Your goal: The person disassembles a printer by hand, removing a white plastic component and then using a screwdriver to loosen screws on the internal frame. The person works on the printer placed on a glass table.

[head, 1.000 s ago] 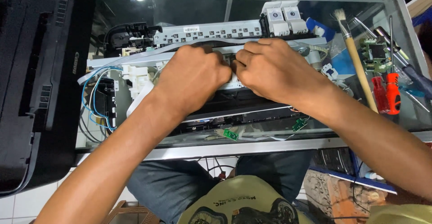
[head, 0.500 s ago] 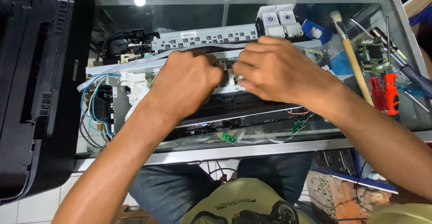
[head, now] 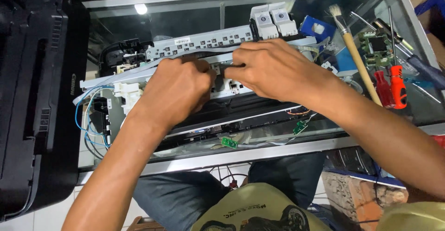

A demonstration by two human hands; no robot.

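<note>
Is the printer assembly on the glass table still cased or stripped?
Stripped: the printer assembly shows its bare metal rail, loose blue wires and small green boards.

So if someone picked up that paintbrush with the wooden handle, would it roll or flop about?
The paintbrush would probably stay stiff, since its wooden handle looks straight and solid. It likely feels light, being slim. Its rounded handle might roll on the smooth glass table, though the red-handled screwdrivers beside it could stop it.

Glossy glass tabletop (head: pixel 185 8), matt black plastic casing (head: pixel 32 96) — wooden-handled brush (head: pixel 354 57)
</note>
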